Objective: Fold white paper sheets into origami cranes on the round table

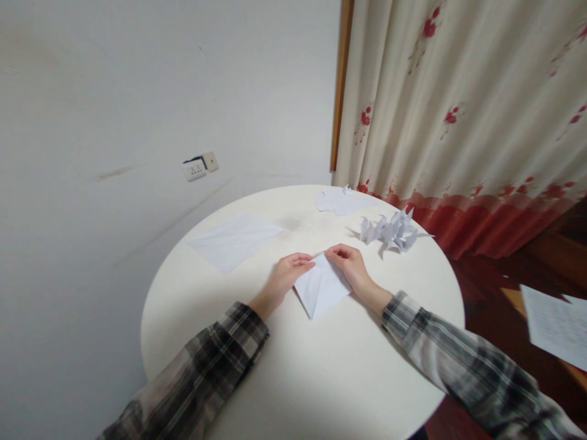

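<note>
A folded sheet of white paper [321, 287] lies in front of me on the round white table [293, 379], one corner pointing toward me. Its far left edge is pinched between the thumb and fingers of my left hand [288, 275]. At the far corner, the fingertips of my right hand [352, 269] are closed on the paper, and its right side runs under that palm. Both hands are close together, with plaid sleeves behind them. Part of the paper's upper edge is covered by my fingers.
Another creased paper sheet [236, 239] lies to the left. Several folded paper cranes [394, 231] cluster at the right. Toward the back are more paper sheets [342, 200]. A wall with a socket [194, 170] stands left, a curtain [413, 140] behind. Written papers [557, 321] lie beyond the table's right edge.
</note>
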### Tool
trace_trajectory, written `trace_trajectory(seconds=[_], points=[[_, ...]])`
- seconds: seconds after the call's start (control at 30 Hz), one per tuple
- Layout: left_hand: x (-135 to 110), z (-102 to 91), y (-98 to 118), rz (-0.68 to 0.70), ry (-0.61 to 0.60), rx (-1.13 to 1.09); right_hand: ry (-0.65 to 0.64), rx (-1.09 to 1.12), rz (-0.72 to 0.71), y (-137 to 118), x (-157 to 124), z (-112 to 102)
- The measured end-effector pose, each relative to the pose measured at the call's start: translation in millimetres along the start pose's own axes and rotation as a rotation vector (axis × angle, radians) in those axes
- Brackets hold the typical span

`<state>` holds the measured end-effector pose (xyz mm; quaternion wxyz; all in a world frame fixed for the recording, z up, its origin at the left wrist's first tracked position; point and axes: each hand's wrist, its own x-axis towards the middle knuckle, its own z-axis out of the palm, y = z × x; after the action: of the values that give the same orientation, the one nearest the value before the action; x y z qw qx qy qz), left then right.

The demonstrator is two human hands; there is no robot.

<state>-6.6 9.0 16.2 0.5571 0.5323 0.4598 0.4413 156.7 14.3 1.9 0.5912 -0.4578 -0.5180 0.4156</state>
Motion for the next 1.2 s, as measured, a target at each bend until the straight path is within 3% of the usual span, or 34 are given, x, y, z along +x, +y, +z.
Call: trace_trajectory(seconds=[0.87,1.2], points=[[-0.9,1.2,1.9,-0.008,-0.064,0.004,0.029,-0.049,0.004,-1.5,0.7,-0.7],[0.6,-0.6,-0.2,0.004,0.005,0.011,0.005,-0.086,0.043,0.8,1.7,-0.1]])
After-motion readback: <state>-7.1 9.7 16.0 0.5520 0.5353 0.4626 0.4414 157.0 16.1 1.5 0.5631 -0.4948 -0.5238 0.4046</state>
